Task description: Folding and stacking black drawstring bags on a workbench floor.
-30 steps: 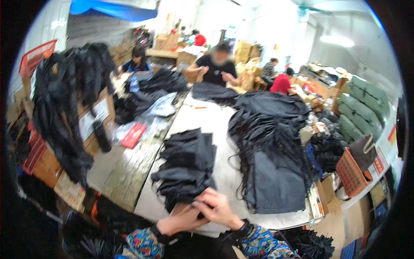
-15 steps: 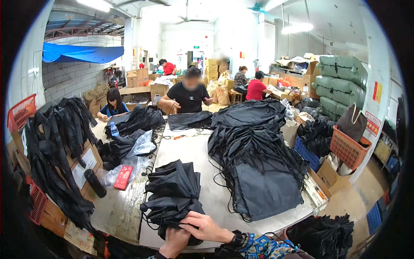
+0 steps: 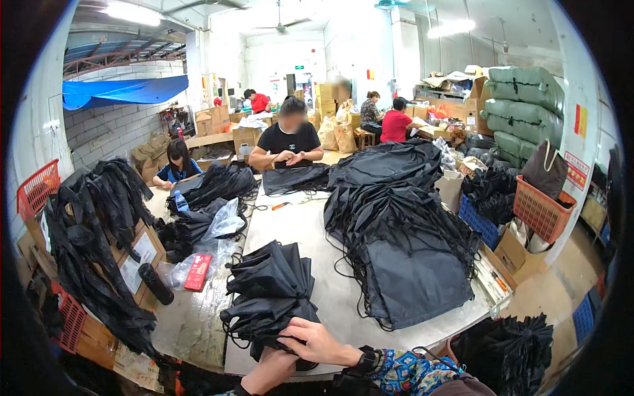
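A gathered bundle of black drawstring bags point(image 3: 274, 287) lies in folds at the near edge of the table, its thin cords hanging out on the left. My right hand point(image 3: 318, 342) bends its fingers over the bundle's near end and grips the cloth. Just below and to the left, my left hand point(image 3: 272, 367) is closed on the same end, its fingertips partly hidden by cloth and the right hand. A large fanned pile of black drawstring bags point(image 3: 416, 274) spreads to the right, cords along its sides.
On the left are black fabric strips point(image 3: 92, 244), a black bottle point(image 3: 156, 284), a red packet point(image 3: 197, 272) and clear plastic bags. An orange-handled tool point(image 3: 280, 206) lies farther back. Across the table a person point(image 3: 290, 142) works. Another bag bundle point(image 3: 505, 353) sits low at right.
My hands stay on the bundle's near end, with only a slight shift of grip. Across the table, the person's hands have come together. The whole view has tilted a little.
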{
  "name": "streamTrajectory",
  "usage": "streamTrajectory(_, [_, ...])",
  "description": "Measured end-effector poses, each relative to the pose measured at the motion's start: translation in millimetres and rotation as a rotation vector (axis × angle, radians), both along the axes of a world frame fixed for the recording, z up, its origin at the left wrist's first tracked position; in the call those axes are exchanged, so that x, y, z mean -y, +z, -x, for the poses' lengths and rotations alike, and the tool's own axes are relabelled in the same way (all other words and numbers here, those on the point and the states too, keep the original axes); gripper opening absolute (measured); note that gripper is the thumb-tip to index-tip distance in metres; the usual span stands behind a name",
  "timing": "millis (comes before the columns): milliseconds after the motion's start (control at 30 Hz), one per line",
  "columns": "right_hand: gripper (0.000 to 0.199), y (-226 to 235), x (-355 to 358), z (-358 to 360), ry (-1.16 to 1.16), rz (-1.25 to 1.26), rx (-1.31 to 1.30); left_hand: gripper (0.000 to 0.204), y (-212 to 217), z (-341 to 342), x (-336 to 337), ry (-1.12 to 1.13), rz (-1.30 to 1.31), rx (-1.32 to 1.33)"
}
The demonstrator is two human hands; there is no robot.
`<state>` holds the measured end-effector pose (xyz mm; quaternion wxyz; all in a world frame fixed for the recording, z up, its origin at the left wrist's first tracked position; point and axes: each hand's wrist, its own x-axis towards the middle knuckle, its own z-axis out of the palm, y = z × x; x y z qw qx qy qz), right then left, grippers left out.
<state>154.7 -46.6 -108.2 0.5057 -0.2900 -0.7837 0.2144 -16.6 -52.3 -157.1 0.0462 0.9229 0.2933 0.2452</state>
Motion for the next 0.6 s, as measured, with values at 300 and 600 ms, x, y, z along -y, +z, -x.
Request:
streamTrajectory(300, [0.012,0.3,7.6,0.7,0.04,0.023,0.045,0.045,10.1,-41.2,34.4,0.431,-0.109,0.018])
streamTrajectory(600, [0.012,-1.1,11.2,12.3,-0.042,-0.033,0.031,0.045,-3.7,-47.2,27.1,0.596,-0.153,-0.071])
